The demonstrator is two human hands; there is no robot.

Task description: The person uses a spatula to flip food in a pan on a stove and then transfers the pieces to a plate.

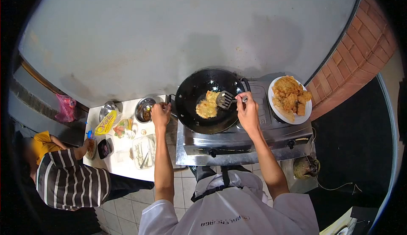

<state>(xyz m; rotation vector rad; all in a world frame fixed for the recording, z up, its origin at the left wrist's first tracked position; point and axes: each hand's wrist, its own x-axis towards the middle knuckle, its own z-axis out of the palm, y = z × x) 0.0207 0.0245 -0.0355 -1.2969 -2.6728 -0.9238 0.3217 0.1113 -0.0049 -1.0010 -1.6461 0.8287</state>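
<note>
A black wok (190,118) stands on the steel stove (195,144), with golden frying food (206,109) in it. Closed around the handle of a dark slotted spatula (224,100), my right hand (249,110) is at the wok's right side. The spatula's head touches or overlaps the food's right edge. My left hand (160,115) is closed at the wok's left handle (171,100); the fingers seem to grip it, partly hidden. Right of the wok, a white oval plate (308,110) holds several browned fried pieces (289,94).
At left, a white table (123,166) bears metal bowls (141,117), a yellow packet (105,122) and a clear container (144,152). A person in a striped shirt (74,180) stands beside it. A gas cylinder (303,168) is below the stove's right end.
</note>
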